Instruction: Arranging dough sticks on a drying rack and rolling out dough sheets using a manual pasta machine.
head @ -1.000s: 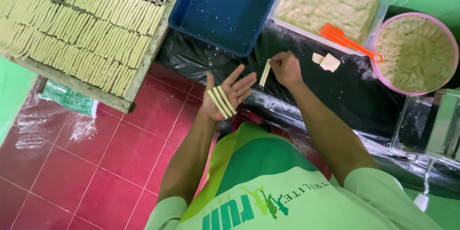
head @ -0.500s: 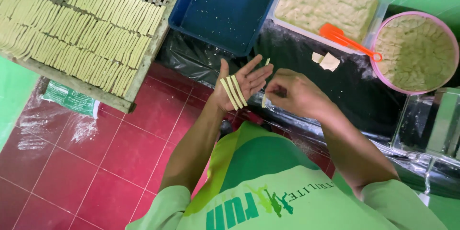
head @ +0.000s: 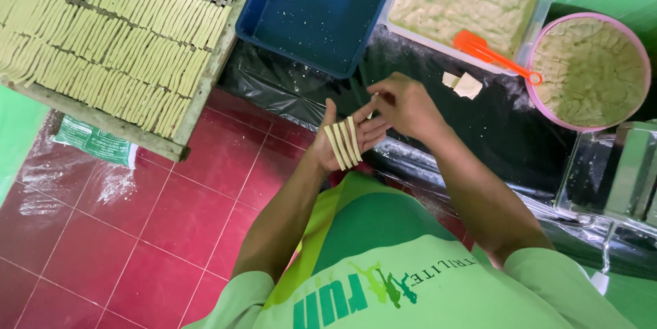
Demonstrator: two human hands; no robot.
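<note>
Since before, your right hand (head: 404, 104) closed onto the left hand (head: 342, 147); fingers pinching dough strips (head: 344, 143), left palm open. Jostling spills them.

The picture is bright, with soft, even light and no strong shadows. The red floor (head: 171, 212) shines a little near the white dust. The black plastic sheet (head: 506, 130) has small shiny spots. The hands beside that sheet look a bit blurry. Lines near the floor's edges bend slightly.
</note>
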